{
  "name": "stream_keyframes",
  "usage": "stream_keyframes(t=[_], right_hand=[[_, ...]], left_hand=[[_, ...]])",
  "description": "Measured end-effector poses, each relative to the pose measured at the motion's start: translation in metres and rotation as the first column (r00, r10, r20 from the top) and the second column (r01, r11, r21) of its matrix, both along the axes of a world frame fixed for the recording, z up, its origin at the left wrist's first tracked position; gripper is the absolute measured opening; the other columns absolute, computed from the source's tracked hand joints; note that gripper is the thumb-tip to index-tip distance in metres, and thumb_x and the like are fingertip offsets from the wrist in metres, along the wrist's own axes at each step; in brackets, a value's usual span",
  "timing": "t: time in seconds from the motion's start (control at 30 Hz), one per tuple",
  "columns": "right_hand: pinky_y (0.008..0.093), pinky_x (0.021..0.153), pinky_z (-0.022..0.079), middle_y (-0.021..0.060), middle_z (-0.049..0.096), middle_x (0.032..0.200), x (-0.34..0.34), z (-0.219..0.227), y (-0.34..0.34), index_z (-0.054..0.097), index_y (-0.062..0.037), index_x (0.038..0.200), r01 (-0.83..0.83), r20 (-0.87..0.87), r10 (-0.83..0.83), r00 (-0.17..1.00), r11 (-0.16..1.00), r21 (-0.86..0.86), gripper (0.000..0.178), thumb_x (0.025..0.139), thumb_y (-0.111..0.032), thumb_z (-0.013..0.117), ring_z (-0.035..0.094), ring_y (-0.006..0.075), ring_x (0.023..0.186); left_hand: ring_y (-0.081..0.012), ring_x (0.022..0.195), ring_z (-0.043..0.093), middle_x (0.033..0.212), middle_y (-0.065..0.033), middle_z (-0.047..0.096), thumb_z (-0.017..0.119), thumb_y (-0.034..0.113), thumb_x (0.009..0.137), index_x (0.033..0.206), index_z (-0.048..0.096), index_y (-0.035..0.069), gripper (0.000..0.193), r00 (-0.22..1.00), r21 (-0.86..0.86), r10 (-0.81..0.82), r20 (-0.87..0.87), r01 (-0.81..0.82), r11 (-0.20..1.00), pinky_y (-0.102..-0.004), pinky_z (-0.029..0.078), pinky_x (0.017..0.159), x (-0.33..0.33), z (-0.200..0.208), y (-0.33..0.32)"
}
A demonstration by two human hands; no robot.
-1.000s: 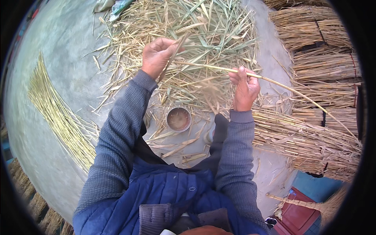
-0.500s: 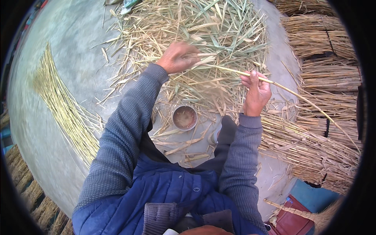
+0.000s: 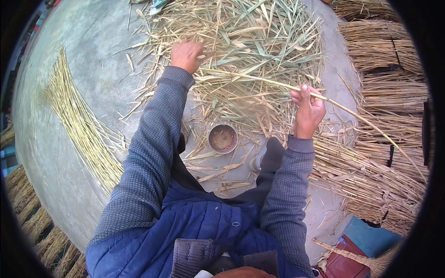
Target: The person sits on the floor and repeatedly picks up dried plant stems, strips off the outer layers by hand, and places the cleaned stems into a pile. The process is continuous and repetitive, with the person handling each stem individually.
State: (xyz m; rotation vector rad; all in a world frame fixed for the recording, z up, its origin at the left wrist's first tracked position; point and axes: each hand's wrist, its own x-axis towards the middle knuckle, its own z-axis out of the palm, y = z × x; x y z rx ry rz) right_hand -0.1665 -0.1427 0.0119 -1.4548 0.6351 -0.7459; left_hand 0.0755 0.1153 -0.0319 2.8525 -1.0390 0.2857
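Left grip moved leftward, stalk crossing right grip

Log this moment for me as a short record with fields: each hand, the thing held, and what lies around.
right hand: closed around a long thin stalk, thumb on top
left hand: curled near the stalk's left end; fingers hidden, grip unclear
beyond the hands: loose leaf pile, tan and green
between the legs: round bowl
left side: spread of pale stalks
right side: stacked tied bundles
surface: grey floor
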Motion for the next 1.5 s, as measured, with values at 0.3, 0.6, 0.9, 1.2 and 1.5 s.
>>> stream_keyframes(t=[0.3,0.6,0.9,1.2,1.5], right_hand=[[0.0246,0.067,0.057,0.0143,0.070,0.093,0.002,-0.004,-0.001,0.060,0.0072,0.108,0.011,0.006,-0.011,1.000,1.000,-0.006,0.029,0.097,-0.018,0.068,0.070,0.0171,0.075],[0.0225,0.065,0.057,0.0138,0.070,0.092,-0.002,-0.008,-0.009,0.059,0.0070,0.112,0.024,-0.093,-0.027,0.995,0.999,-0.026,0.032,0.096,-0.019,0.070,0.071,0.0159,0.076],[0.0231,0.063,0.055,0.0128,0.070,0.085,0.001,-0.003,-0.006,0.062,0.0062,0.107,0.026,-0.095,-0.029,0.995,0.999,-0.028,0.031,0.095,-0.021,0.071,0.071,0.0157,0.072],[0.0233,0.061,0.055,0.0132,0.070,0.083,0.002,0.013,0.004,0.063,0.0056,0.102,0.014,-0.020,-0.013,1.000,0.999,0.033,0.033,0.094,-0.024,0.073,0.070,0.0149,0.070],[0.0219,0.059,0.055,0.0116,0.069,0.081,0.006,0.021,0.012,0.063,0.0030,0.100,-0.031,0.042,0.029,0.999,0.998,0.060,0.031,0.094,-0.026,0.074,0.069,0.0142,0.067]], left_hand=[[-0.0325,0.076,0.067,0.076,-0.0106,0.068,0.078,0.035,0.074,0.087,0.066,0.009,0.031,0.996,-0.117,0.058,-0.073,-0.066,0.991,-0.0439,0.049,0.062,0.006,-0.018,0.011],[-0.0258,0.090,0.068,0.098,-0.0154,0.069,0.076,0.027,0.081,0.112,0.062,0.002,0.042,0.948,-0.605,0.017,-0.318,-0.216,0.766,-0.0390,0.053,0.074,0.025,-0.016,0.021],[-0.0298,0.110,0.065,0.114,-0.0144,0.071,0.077,0.034,0.086,0.111,0.071,0.004,0.039,0.865,-0.439,-0.388,-0.319,0.228,0.869,-0.0407,0.051,0.095,-0.009,-0.009,-0.017],[-0.0187,0.093,0.070,0.101,-0.0100,0.074,0.080,0.024,0.084,0.104,0.075,0.002,0.030,0.532,-0.675,-0.558,-0.637,-0.035,0.737,-0.0323,0.056,0.082,-0.046,-0.020,-0.049],[-0.0117,0.085,0.070,0.090,-0.0056,0.075,0.084,0.015,0.081,0.095,0.077,0.002,0.020,0.402,-0.687,-0.559,-0.725,-0.363,0.630,-0.0268,0.056,0.078,-0.052,-0.007,-0.037]])
